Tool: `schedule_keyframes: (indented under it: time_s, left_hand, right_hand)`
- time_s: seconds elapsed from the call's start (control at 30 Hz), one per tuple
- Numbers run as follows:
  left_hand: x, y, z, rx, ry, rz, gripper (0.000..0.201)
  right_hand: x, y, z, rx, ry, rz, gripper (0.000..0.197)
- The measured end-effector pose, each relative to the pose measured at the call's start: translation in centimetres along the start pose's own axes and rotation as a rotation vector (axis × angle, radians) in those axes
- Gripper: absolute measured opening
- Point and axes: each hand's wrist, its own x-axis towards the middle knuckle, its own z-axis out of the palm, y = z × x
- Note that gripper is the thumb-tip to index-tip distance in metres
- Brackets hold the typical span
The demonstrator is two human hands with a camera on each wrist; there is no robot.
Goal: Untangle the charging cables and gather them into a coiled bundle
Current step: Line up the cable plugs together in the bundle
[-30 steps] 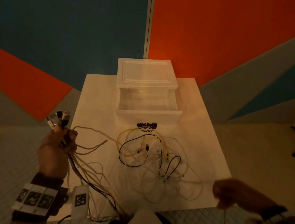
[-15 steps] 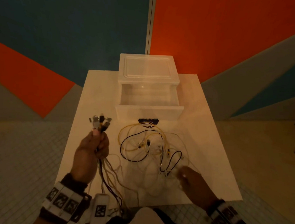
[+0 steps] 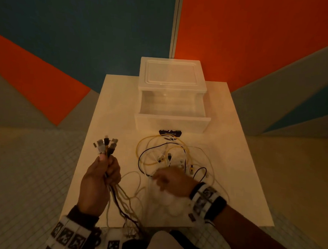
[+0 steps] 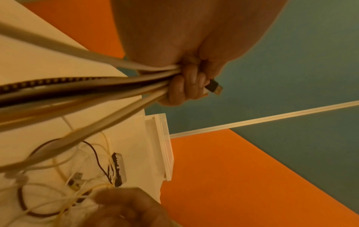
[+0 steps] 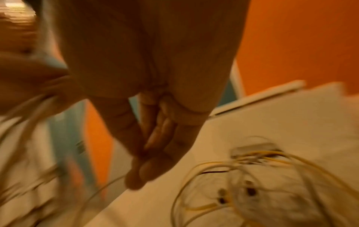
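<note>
Left hand (image 3: 100,180) is fisted round a bunch of cable ends, held upright above the near left part of the table (image 3: 238,165). The USB plugs (image 3: 106,144) fan out above the fist; the gathered cords (image 3: 122,201) trail down and back from it toward the person's body, so the held bunch runs roughly near-to-far.

Right hand (image 3: 173,181) is low over the table, fingers extended and close together, reaching leftward; right wrist view is blurred, and no cord is seen pinched in it. Whether the fingertips touch a strand: cannot tell.

Remaining tangle (image 3: 169,156) of yellow, white and black cables lies loose on the table, just beyond and partly under the right hand, to the right of the left fist. Loops lie flat, no single long axis. An open plastic drawer box (image 3: 171,106) stands farther off, beyond the tangle.

Judgement: right hand is nearer the tangle; next free end should be drawn out leftward toward the left fist. Untangling is partly done, coiling not yet begun.
</note>
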Motion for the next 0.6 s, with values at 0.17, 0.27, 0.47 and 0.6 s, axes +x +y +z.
schedule_keyframes:
  time_s: [0.17,0.27,0.47,0.6]
  left_hand:
    - [-0.3,-0.8,-0.3,0.011,0.025,-0.035,0.033]
    - [-0.1,-1.4,0.5,0.060,0.027,-0.047,0.033]
    - [0.8,-1.7,1.7,0.123,0.009,-0.051,0.031]
    - [1.3,-1.9,1.9,0.154,0.014,-0.055,0.031]
  right_hand:
    - [1.4,8.4,-6.2,-0.203,0.486,0.588,0.018]
    - [2.1,10.9,-6.7,-0.288,0.311,0.750,0.034]
    - [3.1,14.0,-4.8,-0.359,0.238,0.684,0.044]
    - [3.0,13.8,-5.0,-0.353,0.333,0.630,0.029]
